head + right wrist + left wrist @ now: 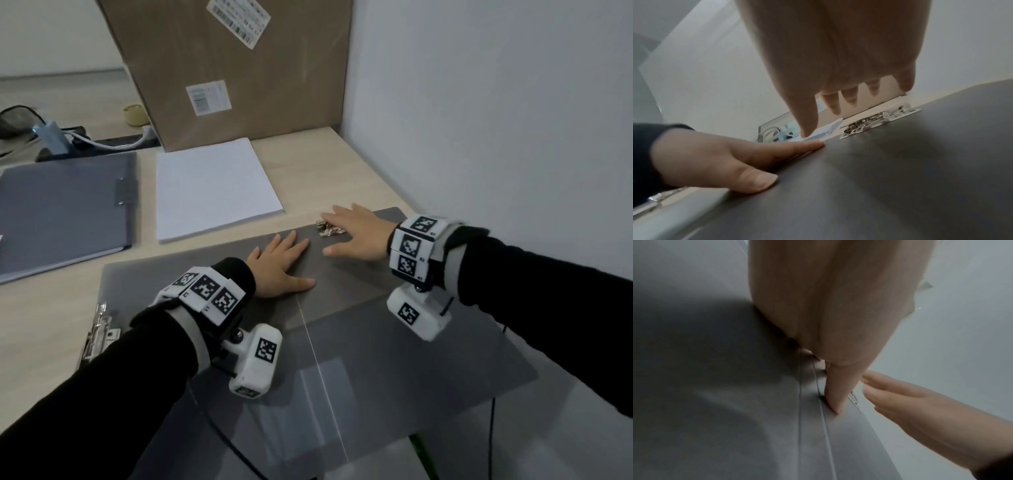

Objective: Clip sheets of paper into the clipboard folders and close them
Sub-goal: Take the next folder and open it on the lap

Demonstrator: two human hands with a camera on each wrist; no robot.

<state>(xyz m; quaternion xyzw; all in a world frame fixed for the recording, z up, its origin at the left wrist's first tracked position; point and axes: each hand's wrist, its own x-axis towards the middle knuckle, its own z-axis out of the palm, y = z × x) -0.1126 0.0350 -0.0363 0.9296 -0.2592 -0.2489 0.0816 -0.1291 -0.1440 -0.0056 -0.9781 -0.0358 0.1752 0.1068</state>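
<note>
A dark grey clipboard folder lies open across the desk in front of me, its silver clip at the far edge. My left hand lies flat on the folder's panel with straight fingers, just left of the clip. Palm down, my right hand spreads its fingers over the clip's right side and holds nothing. The right wrist view shows the right hand above the clip and the left hand pressed on the folder. A stack of white paper sits behind the folder.
A closed blue-grey folder lies at the left. A large cardboard box stands at the back against the white wall. Another metal clip shows at the near left edge of the grey sheets. Cables lie at the back left.
</note>
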